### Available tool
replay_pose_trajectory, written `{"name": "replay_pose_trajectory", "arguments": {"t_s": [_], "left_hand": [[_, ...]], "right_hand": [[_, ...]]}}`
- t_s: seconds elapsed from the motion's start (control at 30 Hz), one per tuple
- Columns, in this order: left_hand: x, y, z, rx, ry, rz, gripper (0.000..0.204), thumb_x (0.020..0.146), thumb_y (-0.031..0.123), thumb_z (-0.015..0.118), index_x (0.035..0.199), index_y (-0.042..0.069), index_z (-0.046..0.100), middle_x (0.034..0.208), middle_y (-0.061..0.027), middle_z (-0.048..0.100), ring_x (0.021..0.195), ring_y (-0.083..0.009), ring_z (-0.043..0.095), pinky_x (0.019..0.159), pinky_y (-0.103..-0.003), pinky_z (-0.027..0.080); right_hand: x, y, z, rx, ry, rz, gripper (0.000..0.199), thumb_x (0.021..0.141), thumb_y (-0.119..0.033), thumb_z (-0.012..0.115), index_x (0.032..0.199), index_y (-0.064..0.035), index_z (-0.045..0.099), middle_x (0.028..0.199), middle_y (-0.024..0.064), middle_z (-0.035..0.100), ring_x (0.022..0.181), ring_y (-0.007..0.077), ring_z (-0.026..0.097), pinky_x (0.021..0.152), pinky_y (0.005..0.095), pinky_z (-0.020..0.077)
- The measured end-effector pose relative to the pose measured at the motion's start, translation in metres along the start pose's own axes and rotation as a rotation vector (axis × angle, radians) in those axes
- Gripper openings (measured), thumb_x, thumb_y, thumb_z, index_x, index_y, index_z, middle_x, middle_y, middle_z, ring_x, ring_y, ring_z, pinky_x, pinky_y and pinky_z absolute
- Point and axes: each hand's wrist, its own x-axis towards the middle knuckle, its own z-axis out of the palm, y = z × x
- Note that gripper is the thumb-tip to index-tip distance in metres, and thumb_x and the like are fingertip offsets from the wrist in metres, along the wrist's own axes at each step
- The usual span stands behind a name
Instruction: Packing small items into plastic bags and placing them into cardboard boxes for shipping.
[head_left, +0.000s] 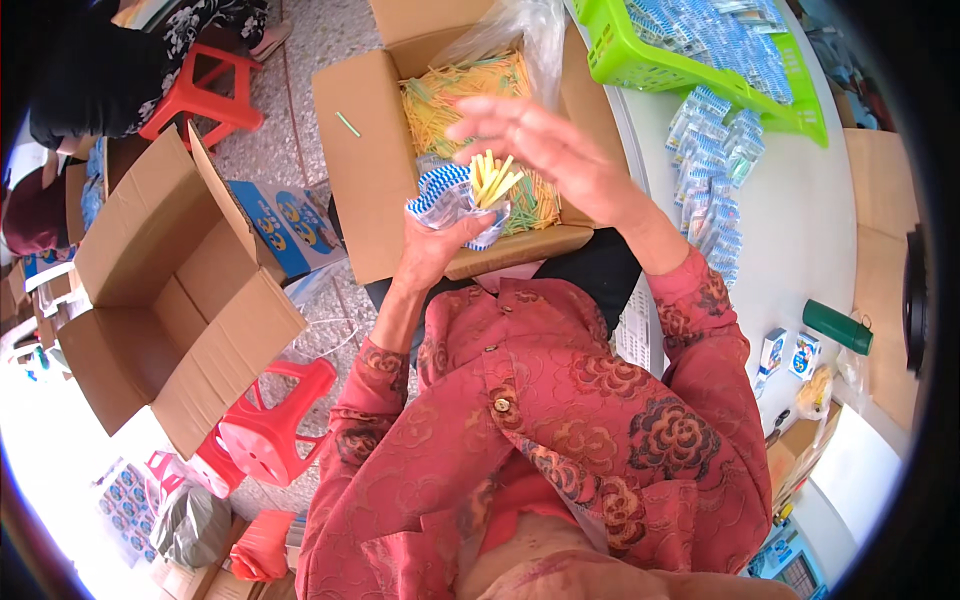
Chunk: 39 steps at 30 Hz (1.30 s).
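My left hand (432, 250) is closed around a bunch of small clear bags with blue-and-white striped tops (440, 192). Out of the front bag stands a cluster of short pale-yellow sticks (492, 180). Just above and to the right, my right hand (555, 150) is held with its fingers stretched out, slightly blurred, and nothing shows in it. Both hands are over an open cardboard box (358, 215), which holds many loose yellow, orange and green sticks (465, 90). A single green stick (347, 124) lies on the box's left flap.
On the white table (800, 230) at my right are a green basket (650, 68) of packed bags, piled bags (705, 190) and a green cylinder (837, 327). At my left stand an open cardboard box (200, 270) and red stools (275, 425). Another person (95, 75) sits far left.
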Motion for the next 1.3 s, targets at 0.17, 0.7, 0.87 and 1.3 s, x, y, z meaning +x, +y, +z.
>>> {"name": "replay_pose_trajectory", "arguments": {"t_s": [0.17, 0.7, 0.87, 1.3], "left_hand": [[0.001, 0.005, -0.001, -0.013, -0.018, -0.019, 0.036, 0.072, 0.003, 0.070, 0.104, 0.001, 0.056, 0.097, -0.0063, 0.062, 0.087, -0.0130, 0.059, 0.077, -0.028, 0.048], [-0.004, 0.014, 0.013, -0.023, 0.031, 0.016, 0.033, 0.083, 0.018, 0.060, 0.109, -0.001, 0.051, 0.100, -0.0120, 0.061, 0.085, -0.0193, 0.061, 0.076, -0.032, 0.050], [-0.001, 0.011, 0.017, 0.040, -0.052, -0.032, 0.033, 0.085, 0.020, 0.056, 0.109, -0.003, 0.052, 0.088, -0.0119, 0.064, 0.082, -0.0185, 0.061, 0.074, -0.032, 0.049], [0.001, 0.010, 0.036, 0.119, -0.053, -0.074, 0.020, 0.085, 0.013, 0.057, 0.099, 0.000, 0.056, 0.083, -0.0107, 0.065, 0.079, -0.0171, 0.062, 0.071, -0.030, 0.050]], "right_hand": [[-0.015, 0.014, -0.010, -0.090, 0.049, 0.110, 0.031, 0.086, -0.001, 0.047, 0.117, -0.0018, 0.049, 0.106, 0.0043, 0.055, 0.099, 0.0117, 0.051, 0.088, 0.0262, 0.0392], [-0.036, -0.007, -0.016, -0.385, 0.370, -0.019, 0.009, 0.087, -0.003, 0.051, 0.096, -0.0033, 0.052, 0.087, 0.0016, 0.056, 0.081, 0.0065, 0.054, 0.071, 0.0214, 0.0448], [-0.055, -0.027, -0.041, -0.368, 0.550, -0.168, 0.010, 0.089, -0.006, 0.049, 0.098, -0.0031, 0.051, 0.085, 0.0002, 0.056, 0.078, 0.0051, 0.049, 0.067, 0.0201, 0.0408], [-0.212, -0.066, -0.204, -0.692, 1.086, -0.163, 0.015, 0.089, -0.014, 0.050, 0.101, -0.0053, 0.053, 0.088, 0.0012, 0.059, 0.083, 0.0075, 0.051, 0.078, 0.0241, 0.0414]]}}
